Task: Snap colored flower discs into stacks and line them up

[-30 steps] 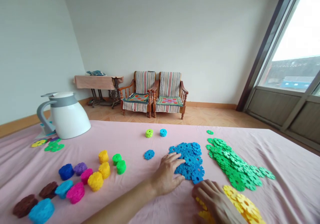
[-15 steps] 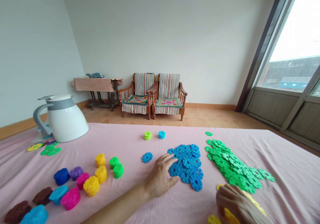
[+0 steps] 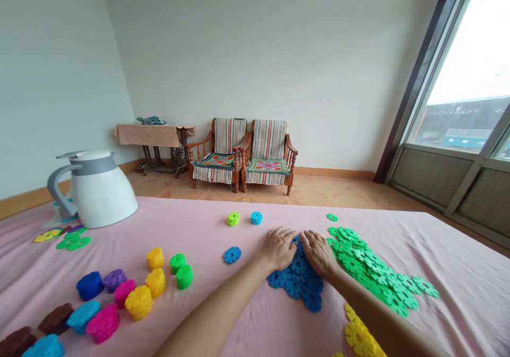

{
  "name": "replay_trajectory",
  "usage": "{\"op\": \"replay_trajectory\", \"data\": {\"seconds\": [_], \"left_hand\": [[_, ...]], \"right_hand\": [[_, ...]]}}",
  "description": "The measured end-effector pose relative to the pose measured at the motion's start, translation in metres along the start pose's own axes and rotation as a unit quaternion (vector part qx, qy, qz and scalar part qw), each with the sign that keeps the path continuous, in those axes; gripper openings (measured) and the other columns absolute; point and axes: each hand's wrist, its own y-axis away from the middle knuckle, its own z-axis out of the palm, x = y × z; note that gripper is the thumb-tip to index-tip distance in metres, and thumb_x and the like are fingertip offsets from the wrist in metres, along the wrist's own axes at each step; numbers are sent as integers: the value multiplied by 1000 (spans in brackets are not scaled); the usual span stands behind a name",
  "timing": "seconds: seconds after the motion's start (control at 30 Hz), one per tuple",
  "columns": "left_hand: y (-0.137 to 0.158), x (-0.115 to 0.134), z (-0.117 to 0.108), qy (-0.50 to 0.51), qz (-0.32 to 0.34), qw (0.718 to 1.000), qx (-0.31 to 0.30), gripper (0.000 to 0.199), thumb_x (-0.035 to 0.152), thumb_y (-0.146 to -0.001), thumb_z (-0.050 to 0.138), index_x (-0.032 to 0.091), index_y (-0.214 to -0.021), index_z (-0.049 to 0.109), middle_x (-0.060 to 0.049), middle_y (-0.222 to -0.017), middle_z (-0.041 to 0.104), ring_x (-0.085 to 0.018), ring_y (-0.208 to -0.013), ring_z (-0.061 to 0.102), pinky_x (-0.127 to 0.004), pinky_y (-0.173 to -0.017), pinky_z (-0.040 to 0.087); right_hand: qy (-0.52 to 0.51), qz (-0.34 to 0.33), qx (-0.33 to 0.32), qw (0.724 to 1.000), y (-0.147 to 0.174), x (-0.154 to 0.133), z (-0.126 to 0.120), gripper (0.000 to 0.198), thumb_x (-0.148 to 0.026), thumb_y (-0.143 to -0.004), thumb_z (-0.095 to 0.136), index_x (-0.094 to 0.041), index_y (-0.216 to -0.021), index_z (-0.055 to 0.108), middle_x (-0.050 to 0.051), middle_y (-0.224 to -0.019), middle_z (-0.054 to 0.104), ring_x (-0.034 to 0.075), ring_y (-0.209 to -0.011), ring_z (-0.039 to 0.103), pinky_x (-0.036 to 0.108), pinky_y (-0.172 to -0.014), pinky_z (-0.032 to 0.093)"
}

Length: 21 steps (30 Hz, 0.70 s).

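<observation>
A heap of blue notched plastic discs (image 3: 299, 278) lies in front of me on the pink cloth. My left hand (image 3: 280, 247) rests flat over its upper left part, fingers stretched out. Over the upper right part lies my right hand (image 3: 320, 252), open too, with its palm down on the discs. The covered discs are hidden. One loose blue disc (image 3: 232, 255) sits left of the heap. Right of it spreads a pile of green discs (image 3: 370, 269). Yellow discs (image 3: 360, 336) show near the front, partly behind my right forearm.
On the left stand stacks of discs, among them a yellow stack (image 3: 139, 302) and a pink stack (image 3: 102, 323). A white jug (image 3: 103, 192) stands at the back left. Farther back are a lime stack (image 3: 233, 219) and a light blue stack (image 3: 256, 218). Two chairs (image 3: 268, 150) stand beyond the table.
My right hand has left the yellow discs and moved up and left onto the blue heap. My left hand has shifted forward and right onto the heap's upper left side.
</observation>
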Motion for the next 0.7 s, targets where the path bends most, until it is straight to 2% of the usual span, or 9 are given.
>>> {"op": "replay_trajectory", "data": {"seconds": [0.1,0.2,0.47,0.7], "left_hand": [[3,0,-1,16,20,1000,-10,35,26,-88,40,17,-120,51,-6,-123,55,-19,-116,46,-38,-104,30],[14,-2,-10,34,40,998,-20,33,24,-89,38,17,-118,52,-5,-121,57,-16,-114,48,-33,-102,32],[64,2,-44,87,46,995,-18,33,24,-91,38,16,-121,49,-7,-122,54,-17,-115,46,-32,-102,33],[107,10,-72,106,22,994,-20,35,27,-92,38,19,-125,45,-7,-127,50,-18,-117,44,-34,-103,32]], "right_hand": [[5,-49,-9,999,11,-9,1,40,-32,-92,23,-19,-114,55,8,-119,57,20,-116,45,36,-96,31],[5,-89,1,996,23,-22,2,39,-29,-93,23,-20,-111,56,8,-115,59,20,-109,48,35,-92,34],[-70,-33,48,996,45,-68,11,41,-34,-93,23,-20,-98,61,9,-101,63,20,-96,54,33,-81,39],[-123,-63,50,989,64,-106,18,42,-33,-93,21,-19,-90,61,9,-96,63,21,-94,54,35,-83,39]]}}
